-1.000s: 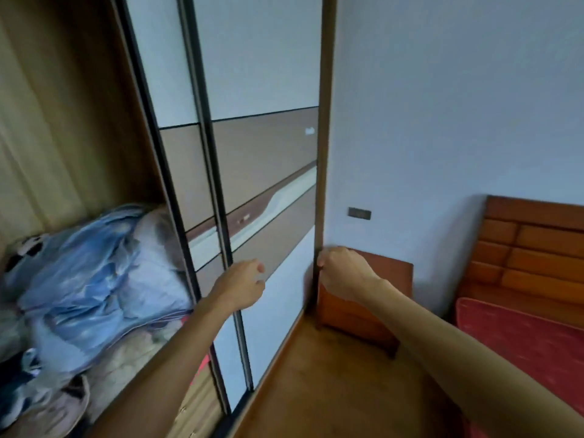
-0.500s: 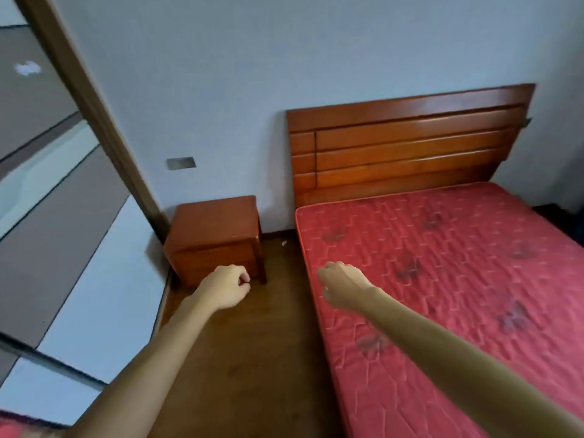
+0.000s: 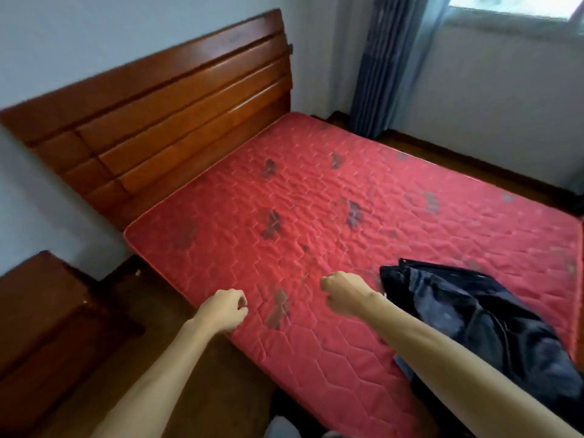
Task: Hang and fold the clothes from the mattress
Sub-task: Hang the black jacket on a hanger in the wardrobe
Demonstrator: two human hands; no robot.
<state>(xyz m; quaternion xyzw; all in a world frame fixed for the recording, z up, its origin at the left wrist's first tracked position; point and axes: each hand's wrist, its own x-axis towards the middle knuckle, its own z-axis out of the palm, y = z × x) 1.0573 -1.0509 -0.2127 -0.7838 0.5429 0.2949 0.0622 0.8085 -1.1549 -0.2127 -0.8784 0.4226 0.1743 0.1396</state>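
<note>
The only piece of clothing in view is a dark navy garment (image 3: 480, 317). It lies crumpled on the near right part of the red mattress (image 3: 316, 200), and its lower part goes under the right forearm and out of the picture. The left hand (image 3: 222, 311) is held over the near edge of the mattress, with the fingers curled in and the thumb against the first finger; it has nothing in it. The right hand (image 3: 344, 294) is held above the mattress, just beside the upper left corner of the garment but not touching it. Its fingers are also curled into a loose fist around nothing. I judge the cloth to be soft and limp, with a slight shine that suggests a smooth and perhaps a little slippery fabric, and it seems rather light. It will hang down and lose its shape when lifted, so one pinch in the middle would only give a bundle. It would be better to find a firm edge, such as a collar, shoulder seam or waistband, and take it with both hands to shake it open. Which kind of garment it is, I cannot tell. No brand, label or writing can be read anywhere. The mattress has some dark stains, and behind it stands a wooden headboard (image 3: 164, 99).
</note>
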